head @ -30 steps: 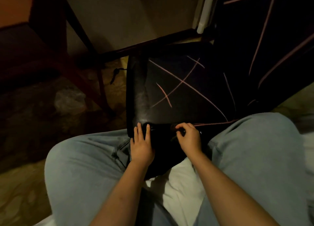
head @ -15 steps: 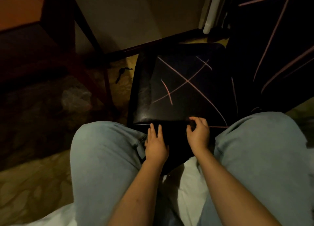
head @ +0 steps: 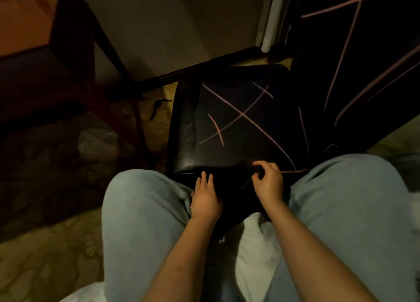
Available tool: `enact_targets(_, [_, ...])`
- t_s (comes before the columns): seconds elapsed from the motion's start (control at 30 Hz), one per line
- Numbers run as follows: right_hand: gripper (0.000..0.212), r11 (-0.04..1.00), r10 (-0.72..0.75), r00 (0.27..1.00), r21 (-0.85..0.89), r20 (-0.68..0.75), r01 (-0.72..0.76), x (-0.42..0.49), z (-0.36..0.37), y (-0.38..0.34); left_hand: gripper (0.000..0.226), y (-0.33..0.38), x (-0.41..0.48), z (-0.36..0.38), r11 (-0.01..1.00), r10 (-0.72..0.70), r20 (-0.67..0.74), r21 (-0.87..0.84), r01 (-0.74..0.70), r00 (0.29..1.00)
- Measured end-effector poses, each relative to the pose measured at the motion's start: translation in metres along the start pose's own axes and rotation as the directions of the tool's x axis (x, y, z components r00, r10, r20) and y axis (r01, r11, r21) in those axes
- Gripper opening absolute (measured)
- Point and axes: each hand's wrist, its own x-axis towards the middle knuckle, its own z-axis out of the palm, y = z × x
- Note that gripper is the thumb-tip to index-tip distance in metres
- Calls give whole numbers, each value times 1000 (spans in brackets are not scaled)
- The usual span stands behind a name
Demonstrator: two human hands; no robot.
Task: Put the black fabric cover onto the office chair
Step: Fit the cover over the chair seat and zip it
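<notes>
The black fabric cover (head: pixel 247 129), marked with thin pink lines, lies over the seat of the office chair (head: pixel 184 124); the chair's glossy black left edge shows bare beside it. The cover also runs up the chair's back (head: pixel 354 70) at the right. My left hand (head: pixel 205 199) rests flat, fingers together, on the dark fabric hanging over the seat's near edge. My right hand (head: pixel 269 181) is curled at that edge, fingers pinching the cover's hem and a dark cord or strap. The chair's base is hidden.
My knees in light blue jeans (head: pixel 145 211) flank the seat, with white cloth (head: pixel 254 256) between my thighs. A dark wooden table (head: pixel 56 58) stands at the left, a crumpled plastic bag (head: pixel 97 140) beneath it. A small dark object (head: pixel 156 107) lies on the patterned floor by the wall.
The view has shifted, so the chair sits further right and lower in frame. My right hand has curled tighter on the cover's near edge; my left hand stays flat.
</notes>
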Motion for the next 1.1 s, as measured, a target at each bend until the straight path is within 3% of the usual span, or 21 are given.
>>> enact_targets(0.1, [32,992,125,979,17,-161,-124,4,-11,4,69,-1,1,-1,1000,12,-11,24,-12,1000])
enact_targets(0.2, [33,990,142,976,16,-164,-141,2,-9,1,69,-2,-3,-3,1000,11,-6,17,-10,1000])
enact_targets(0.3, [34,995,100,989,-14,-104,-102,-8,1,-5,69,0,-1,1,1000,7,9,-10,-7,1000])
enact_targets(0.47, [34,1000,0,992,-9,126,1,-15,18,-12,68,8,-4,3,999,-20,17,-39,21,1000])
enact_targets(0.57, [31,1000,-22,987,18,159,20,-15,17,-11,66,8,-5,5,999,-27,19,-47,28,999])
enact_targets(0.7, [23,999,-20,997,40,72,17,-13,8,-2,66,3,-5,5,999,-19,22,-42,20,1000])
enact_targets(0.83, [23,997,73,993,29,-88,-70,-8,-6,9,68,-1,-5,4,1000,10,22,-20,-9,1000])
enact_targets(0.97, [25,970,239,926,124,-294,-210,3,-21,21,67,-4,-5,6,999,32,18,-24,-32,999])
enact_targets(1.03, [26,962,267,908,148,-323,-230,4,-23,21,66,-4,-4,6,999,37,11,-28,-37,999])
enact_targets(1.1, [26,973,229,936,91,-266,-212,0,-20,18,65,-3,-4,7,999,37,9,-40,-36,999])
